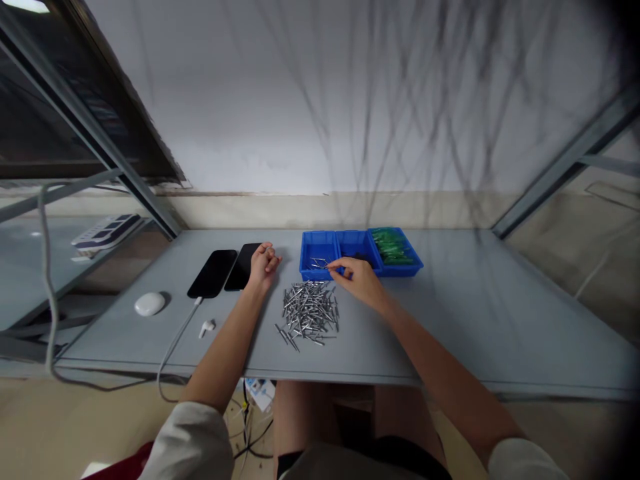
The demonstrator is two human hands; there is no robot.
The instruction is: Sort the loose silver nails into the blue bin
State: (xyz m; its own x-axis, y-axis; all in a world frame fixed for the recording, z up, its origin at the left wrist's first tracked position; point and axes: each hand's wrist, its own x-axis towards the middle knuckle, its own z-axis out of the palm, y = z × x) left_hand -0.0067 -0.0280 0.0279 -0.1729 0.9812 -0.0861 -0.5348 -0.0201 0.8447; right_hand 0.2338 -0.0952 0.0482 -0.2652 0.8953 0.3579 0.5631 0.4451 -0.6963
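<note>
**Right hand pinching a pin at the blue tray**

A thin metal pin (pixel 324 266) is sitting pinched between the fingertips of the right hand (pixel 359 281), tip hanging over the left compartment of the blue tray (pixel 319 252), which is already holding a few pins. Just below, a loose pile of pins (pixel 309 313) is lying on the grey table (pixel 475 313), w/ the right hand at its upper right edge, palm down, forearm angling in from the lower right. Green parts are filling the tray's right compartment (pixel 395 245). Left hand (pixel 263 264) is resting curled shut on the table, left of the tray, touching a black phone (pixel 243 265); whether it's holding anything, can't tell. A second phone (pixel 213 273), white mouse (pixel 149 303), earbud (pixel 207 327) & cable (pixel 175 343) are lying further left. White wall behind, metal frame posts at both sides.
</note>
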